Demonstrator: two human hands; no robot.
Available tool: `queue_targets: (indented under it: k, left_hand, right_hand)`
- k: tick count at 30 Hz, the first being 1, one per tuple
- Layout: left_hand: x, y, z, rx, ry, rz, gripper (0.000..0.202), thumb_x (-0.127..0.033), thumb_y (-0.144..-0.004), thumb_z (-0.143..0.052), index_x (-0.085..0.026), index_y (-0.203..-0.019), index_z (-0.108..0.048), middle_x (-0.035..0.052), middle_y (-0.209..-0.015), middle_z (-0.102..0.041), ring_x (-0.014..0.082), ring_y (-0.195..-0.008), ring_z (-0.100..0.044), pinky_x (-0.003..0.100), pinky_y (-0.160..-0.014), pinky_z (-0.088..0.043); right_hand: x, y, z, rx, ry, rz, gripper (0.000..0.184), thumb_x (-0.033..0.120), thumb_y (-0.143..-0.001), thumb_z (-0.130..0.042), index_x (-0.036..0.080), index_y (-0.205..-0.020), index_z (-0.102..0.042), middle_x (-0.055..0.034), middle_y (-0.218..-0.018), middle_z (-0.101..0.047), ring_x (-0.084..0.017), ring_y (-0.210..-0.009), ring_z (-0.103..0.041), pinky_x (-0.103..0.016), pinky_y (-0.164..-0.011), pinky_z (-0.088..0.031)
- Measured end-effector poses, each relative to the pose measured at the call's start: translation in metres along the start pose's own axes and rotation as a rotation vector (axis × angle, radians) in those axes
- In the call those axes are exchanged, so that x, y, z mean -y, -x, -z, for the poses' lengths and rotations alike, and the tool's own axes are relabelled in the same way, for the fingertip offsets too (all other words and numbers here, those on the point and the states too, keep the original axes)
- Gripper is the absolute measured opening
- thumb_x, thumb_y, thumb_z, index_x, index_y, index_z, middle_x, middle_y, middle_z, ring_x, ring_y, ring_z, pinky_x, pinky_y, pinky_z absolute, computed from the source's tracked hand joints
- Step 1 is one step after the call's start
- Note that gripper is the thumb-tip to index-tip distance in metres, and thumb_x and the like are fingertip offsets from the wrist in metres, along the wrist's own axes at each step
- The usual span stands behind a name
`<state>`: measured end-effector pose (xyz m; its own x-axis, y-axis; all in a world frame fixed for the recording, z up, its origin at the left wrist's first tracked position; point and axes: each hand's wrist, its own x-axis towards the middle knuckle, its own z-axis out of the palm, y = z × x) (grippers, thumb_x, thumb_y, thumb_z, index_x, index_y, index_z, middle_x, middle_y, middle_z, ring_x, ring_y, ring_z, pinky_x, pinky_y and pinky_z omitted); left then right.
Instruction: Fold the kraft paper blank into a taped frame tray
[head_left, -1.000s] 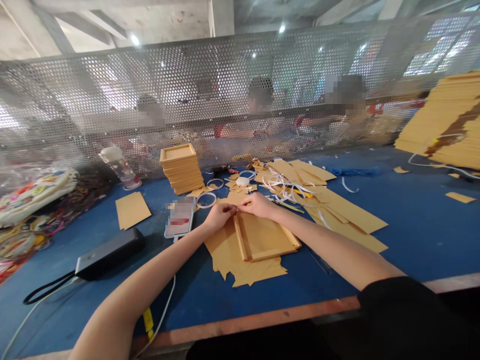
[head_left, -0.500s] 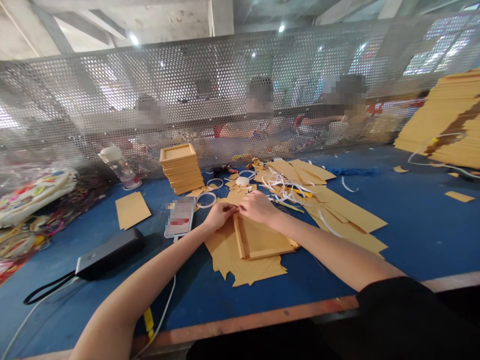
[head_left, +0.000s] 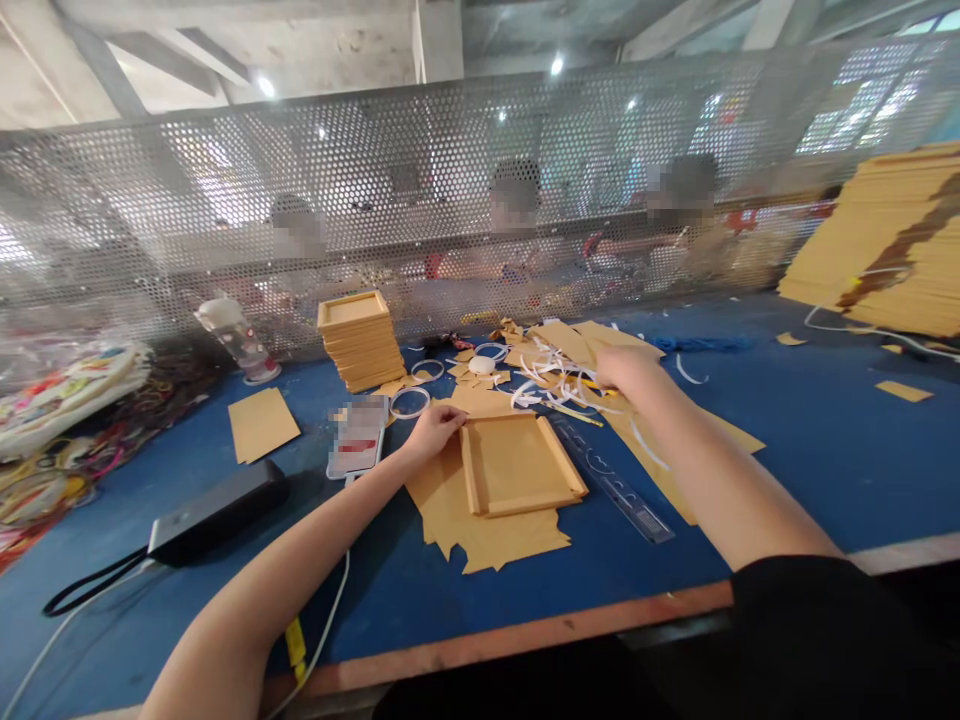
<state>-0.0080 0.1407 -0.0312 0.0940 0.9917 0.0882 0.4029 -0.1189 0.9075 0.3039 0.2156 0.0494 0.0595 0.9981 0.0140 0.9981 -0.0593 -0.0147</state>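
Cardboard tray [head_left: 517,462] lay toward the front edge of the counter [head_left: 787,420]; left hand [head_left: 435,428] fingers pinched its far-left corner, right hand [head_left: 630,368] sat over white strips [head_left: 551,372], fingers hidden; lifting one probably needed a fine pinch

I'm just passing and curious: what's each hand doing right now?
Left hand: fingers curled, holding the cardboard tray by its far left corner.
Right hand: at the white paper strips; open or holding, cannot be told.

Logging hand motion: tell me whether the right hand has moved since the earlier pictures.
Yes. The right hand has left the far edge of the cardboard tray, going right and farther away, over the white paper strips.
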Motion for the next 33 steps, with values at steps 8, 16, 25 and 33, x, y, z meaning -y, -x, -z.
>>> queue_targets:
  k: [8,16,25,33]
  left_hand:
    - [-0.002,0.001,0.001,-0.005,-0.031,0.006,0.022,-0.037,-0.076,-0.066,-0.015,-0.076,-0.070,0.0057,-0.082,-0.073,0.0192,-0.076,-0.065,0.029,-0.071,-0.050]
    - [-0.009,0.003,0.002,-0.013,-0.080,-0.007,0.017,-0.032,-0.077,-0.064,-0.017,-0.075,-0.071,0.0042,-0.080,-0.072,0.0197,-0.078,-0.064,0.031,-0.076,-0.049]
    - [-0.007,0.003,0.000,-0.014,-0.059,-0.017,0.020,-0.034,-0.077,-0.064,-0.016,-0.075,-0.071,0.0056,-0.084,-0.073,0.0193,-0.078,-0.064,0.030,-0.075,-0.049]
    - [-0.008,0.003,0.002,-0.008,-0.067,-0.017,0.018,-0.034,-0.077,-0.064,-0.017,-0.074,-0.070,0.0043,-0.081,-0.072,0.0193,-0.078,-0.063,0.031,-0.076,-0.049]
  right_hand:
    - [0.017,0.014,0.006,0.020,-0.178,0.235,0.030,0.037,-0.086,-0.054,0.022,-0.106,-0.071,-0.0101,-0.105,-0.072,-0.025,-0.098,-0.065,-0.031,-0.079,-0.048]
    - [0.063,0.035,-0.012,0.283,-0.543,0.720,0.019,0.026,-0.075,-0.066,0.022,-0.090,-0.077,-0.0056,-0.077,-0.072,-0.018,-0.068,-0.062,-0.029,-0.065,-0.046]
    - [0.041,0.017,-0.017,0.574,-0.908,0.724,0.064,0.026,-0.067,-0.074,0.023,-0.129,-0.059,-0.0042,-0.095,-0.070,-0.011,-0.066,-0.060,-0.024,-0.059,-0.046]
    - [0.048,0.020,-0.016,0.620,-0.989,0.628,0.022,0.036,-0.073,-0.072,0.015,-0.075,-0.068,-0.0012,-0.061,-0.065,-0.009,-0.051,-0.057,-0.023,-0.053,-0.047]
